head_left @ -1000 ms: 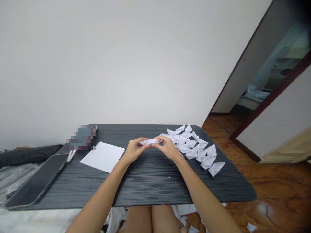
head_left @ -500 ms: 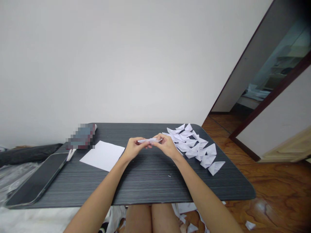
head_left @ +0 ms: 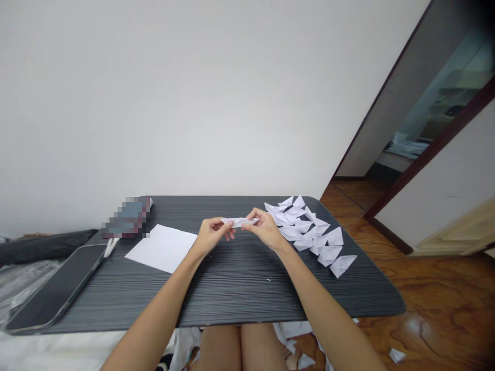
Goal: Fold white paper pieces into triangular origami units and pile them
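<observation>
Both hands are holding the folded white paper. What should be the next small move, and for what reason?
I would probably let the left hand and right hand gently spread the folded paper a little. They pinch it near opposite ends, and it looks low and narrow, while the folded shapes on the table look taller.

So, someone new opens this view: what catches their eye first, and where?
Probably the cluster of white paper boats spread over the right side of the dark table. Next, the slim folded paper at mid-view, held by the left hand and right hand together. The flat white sheet left of the hands also stands out against the dark top.
</observation>
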### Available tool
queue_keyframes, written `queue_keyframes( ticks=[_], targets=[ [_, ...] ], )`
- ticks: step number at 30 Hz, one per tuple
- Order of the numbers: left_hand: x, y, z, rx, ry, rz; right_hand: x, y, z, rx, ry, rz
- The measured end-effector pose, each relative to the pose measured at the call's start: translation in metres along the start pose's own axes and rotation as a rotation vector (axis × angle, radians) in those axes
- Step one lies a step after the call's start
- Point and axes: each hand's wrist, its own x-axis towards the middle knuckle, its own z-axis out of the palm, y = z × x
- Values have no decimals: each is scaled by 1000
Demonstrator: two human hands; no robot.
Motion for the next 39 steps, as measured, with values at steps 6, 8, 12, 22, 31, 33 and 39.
queue_keyframes(
  ticks=[6, 8, 12, 22, 31, 33, 39],
  targets=[
    [-1, -5, 1, 59, -17, 24, -1, -6, 3, 69, -51, 63],
    [-2, -5, 0, 68, -1, 22, -2, -7, 3, 30, -93, 105],
    [-2, -4, 0, 15, -40, -46, -3, -8, 1, 15, -145, 127],
    [1, -7, 0, -88, -125, -123, -1, -5, 3, 84, -157, 207],
    [-4, -6, 1, 239, -94, 21, -4, -3, 7, -58, -93, 108],
    [-4, -7, 1, 246, -51, 65, -4, -4, 5, -53, -56, 78],
    [-3, -15, 3, 220, 39, 140, -5, -4, 4, -202, 72, -165]
  ],
)
